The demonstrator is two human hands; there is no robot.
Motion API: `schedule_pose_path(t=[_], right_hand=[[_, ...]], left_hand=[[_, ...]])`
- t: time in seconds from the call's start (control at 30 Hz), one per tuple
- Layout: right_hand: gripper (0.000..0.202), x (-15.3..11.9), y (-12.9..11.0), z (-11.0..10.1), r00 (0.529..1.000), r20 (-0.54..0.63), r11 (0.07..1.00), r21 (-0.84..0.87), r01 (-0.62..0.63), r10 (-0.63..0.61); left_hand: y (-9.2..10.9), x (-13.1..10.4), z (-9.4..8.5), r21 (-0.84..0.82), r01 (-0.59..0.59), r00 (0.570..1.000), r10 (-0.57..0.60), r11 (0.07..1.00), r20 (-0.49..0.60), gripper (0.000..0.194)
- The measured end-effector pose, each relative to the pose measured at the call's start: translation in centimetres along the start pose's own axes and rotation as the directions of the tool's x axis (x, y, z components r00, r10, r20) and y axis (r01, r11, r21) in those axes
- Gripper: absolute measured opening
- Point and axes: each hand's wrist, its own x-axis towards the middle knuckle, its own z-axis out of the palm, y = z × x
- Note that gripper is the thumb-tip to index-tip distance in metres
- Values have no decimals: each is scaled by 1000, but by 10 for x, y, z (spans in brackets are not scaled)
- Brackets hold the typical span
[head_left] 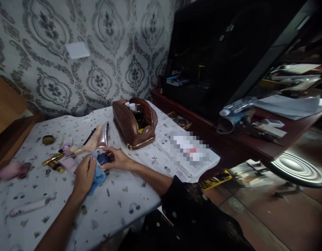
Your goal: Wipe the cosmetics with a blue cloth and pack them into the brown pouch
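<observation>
Cloth [98, 177], light blue, is bunched up in the L hand [85, 170], fingers closed on it, right up against a small dark blue item [104, 158] that the R hand [117, 159] is gripping from the other side. Can't tell what the blue thing is tbh, fingers cover part of it. Both hands are just above the front-ish part of the surface [116, 212], which has a white printed cover.

Right behind them: a peach tube [93, 138], a shiny brownish tube [104, 134] and a black pencil-type thing [89, 137], all lying close tog. Brown bag [124, 122] sits behind & to the right, unzipped, w/ white caps [132, 107] poking up inside.

L of the hands there's a gold & black tube [56, 166] and a dark round thing [48, 139] a bit further back. Pink soft-looking thing [13, 170] is near the L edge, kinda blurry, w/ a pale stick [30, 207] nearer the front.

Off to the R: big black screen [215, 62], plus a clear plastic bottle [239, 105] on a dark red desk [270, 141].
</observation>
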Motion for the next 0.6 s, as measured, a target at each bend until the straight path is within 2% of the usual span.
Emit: schedule_pose_path(t=[0.13, 0.3, 0.47, 0.6], right_hand=[[66, 1, 2, -1, 999, 21, 998, -50, 27, -26], [65, 1, 5, -2, 997, 36, 998, 8, 67, -67], [67, 1, 0, -3, 996, 50, 971, 231, 64, -78], [71, 0, -8, -5, 999, 33, 950, 313, 3, -14]], left_hand=[[-5, -1, -1, -46, 81, 997, -81, 996, -7, 33], [-10, 1, -1, -102, 133, 990, -137, 986, -43, 36], [-5, 5, -2, -204, 223, 975, -217, 953, 50, 46], [-7, 5, 0, -331, 311, 950, -282, 891, 134, 49]])
